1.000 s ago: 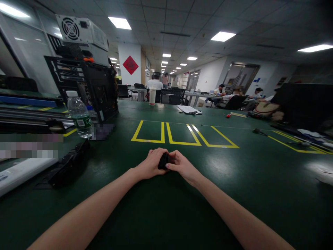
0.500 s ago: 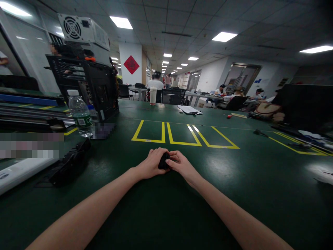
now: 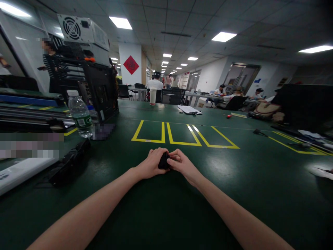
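Note:
A small black object is held between my two hands, low over or on the green tabletop; its kind does not show. My left hand curls around its left and upper side. From the right, my right hand pinches at its edge with thumb and fingertips, and what exactly those fingers grip is partly hidden. Just beyond the hands, yellow tape outlines mark the table.
On the left stand a water bottle, an open black computer case with a power supply on top, and black sunglass-like gear. Farther off are a white cup and a clipboard. Several people sit in the background.
My hands stay nearly still around the black object, with a slight shift of the right fingers. Behind the computer case, a person in a striped top has come into fuller view.

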`<state>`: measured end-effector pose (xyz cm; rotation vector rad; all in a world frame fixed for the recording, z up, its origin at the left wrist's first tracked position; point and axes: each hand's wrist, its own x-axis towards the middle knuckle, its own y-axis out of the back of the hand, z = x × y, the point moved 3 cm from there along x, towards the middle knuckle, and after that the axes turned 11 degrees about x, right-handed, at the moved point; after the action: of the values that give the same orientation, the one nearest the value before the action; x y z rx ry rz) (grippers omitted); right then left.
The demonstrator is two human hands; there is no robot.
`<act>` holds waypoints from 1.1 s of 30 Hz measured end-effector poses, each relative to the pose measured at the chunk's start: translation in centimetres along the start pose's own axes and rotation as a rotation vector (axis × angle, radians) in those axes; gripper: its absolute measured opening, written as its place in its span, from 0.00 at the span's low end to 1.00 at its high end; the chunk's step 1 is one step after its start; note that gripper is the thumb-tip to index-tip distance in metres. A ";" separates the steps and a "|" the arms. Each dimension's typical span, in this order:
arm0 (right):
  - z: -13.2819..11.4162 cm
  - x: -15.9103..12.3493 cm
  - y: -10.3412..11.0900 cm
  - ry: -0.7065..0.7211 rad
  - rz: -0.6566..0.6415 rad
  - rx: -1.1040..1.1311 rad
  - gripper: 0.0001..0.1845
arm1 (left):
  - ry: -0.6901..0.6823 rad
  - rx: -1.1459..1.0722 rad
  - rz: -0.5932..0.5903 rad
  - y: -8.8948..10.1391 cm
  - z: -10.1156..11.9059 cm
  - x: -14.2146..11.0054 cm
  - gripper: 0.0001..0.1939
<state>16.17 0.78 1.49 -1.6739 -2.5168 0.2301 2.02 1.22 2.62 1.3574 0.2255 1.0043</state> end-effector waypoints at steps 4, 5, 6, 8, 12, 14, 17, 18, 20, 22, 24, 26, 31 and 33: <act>0.1 0.3 0.0 0.018 0.026 -0.018 0.17 | -0.003 0.008 0.009 0.0 -0.1 0.0 0.27; 0.2 0.3 0.0 0.008 0.030 -0.022 0.18 | -0.007 0.010 0.009 0.0 0.0 0.0 0.26; 0.2 0.4 0.1 -0.006 0.029 -0.026 0.18 | -0.009 0.012 0.010 0.0 0.0 0.0 0.26; 0.1 0.4 0.1 -0.033 0.010 -0.029 0.18 | -0.015 0.009 0.006 0.1 0.0 -0.1 0.25; -0.4 0.1 0.1 -0.008 -0.067 0.003 0.17 | -0.021 -0.003 0.003 0.3 0.2 -0.1 0.25; -0.5 -0.1 0.0 0.000 -0.070 0.009 0.19 | -0.022 -0.005 0.003 0.3 0.1 -0.1 0.26; -0.2 -0.2 0.0 -0.017 -0.036 -0.009 0.17 | -0.023 -0.006 0.004 0.2 0.0 -0.1 0.26; -0.1 -0.2 0.0 -0.010 -0.022 -0.017 0.16 | -0.022 -0.008 0.007 0.1 0.0 -0.1 0.27; 0.0 0.0 -0.1 0.013 0.002 -0.030 0.14 | -0.017 -0.006 0.011 0.1 0.0 -0.1 0.27; 0.2 0.2 -0.1 0.020 0.022 -0.037 0.15 | -0.012 0.003 0.014 0.1 0.0 -0.1 0.27; 0.4 0.5 0.0 -0.004 0.042 -0.038 0.18 | -0.015 0.010 0.012 0.1 0.0 -0.1 0.26; 0.5 0.7 0.2 -0.028 0.061 -0.037 0.20 | -0.019 0.013 0.010 0.1 0.0 -0.1 0.26; 0.4 0.6 0.3 -0.023 -0.019 -0.014 0.18 | -0.024 0.011 0.016 0.0 -0.1 -0.1 0.25; 0.3 0.4 0.2 -0.010 -0.050 0.005 0.19 | -0.026 0.011 0.013 0.0 -0.1 -0.1 0.26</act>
<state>16.12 1.21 1.21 -1.6101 -2.5593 0.2406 1.90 1.25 2.54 1.3823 0.2034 0.9970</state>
